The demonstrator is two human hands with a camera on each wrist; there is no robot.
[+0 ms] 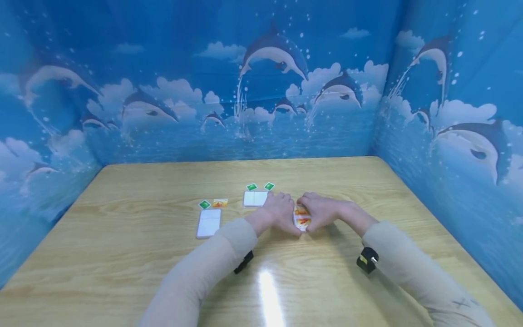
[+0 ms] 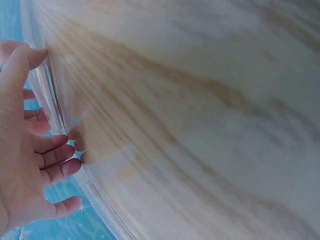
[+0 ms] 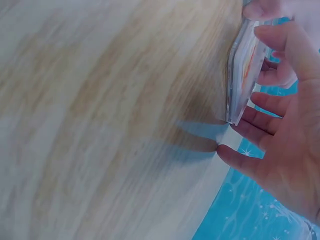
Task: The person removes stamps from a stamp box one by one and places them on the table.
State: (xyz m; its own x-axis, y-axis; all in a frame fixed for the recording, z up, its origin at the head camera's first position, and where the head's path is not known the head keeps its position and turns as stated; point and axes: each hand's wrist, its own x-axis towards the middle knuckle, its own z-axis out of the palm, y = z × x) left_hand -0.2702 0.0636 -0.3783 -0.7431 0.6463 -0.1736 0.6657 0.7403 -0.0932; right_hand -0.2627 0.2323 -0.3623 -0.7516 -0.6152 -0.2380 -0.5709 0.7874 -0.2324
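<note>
A small clear tray holds orange-and-white picture cards and lies on the wooden table, right of the middle. From its left side my left hand grips it, thumb at the near edge and fingers reaching to the far side. On the opposite side my right hand grips it the same way, the two thumbs close together. In the right wrist view, the right fingertips meet the tray's far end. Much of the tray is hidden by the hands in the head view.
Two flat white rectangular trays lie to the left, one nearer and one farther. Behind the nearer one are a green card and an orange card. Two green cards sit behind the other. A dolphin-print curtain encloses the table.
</note>
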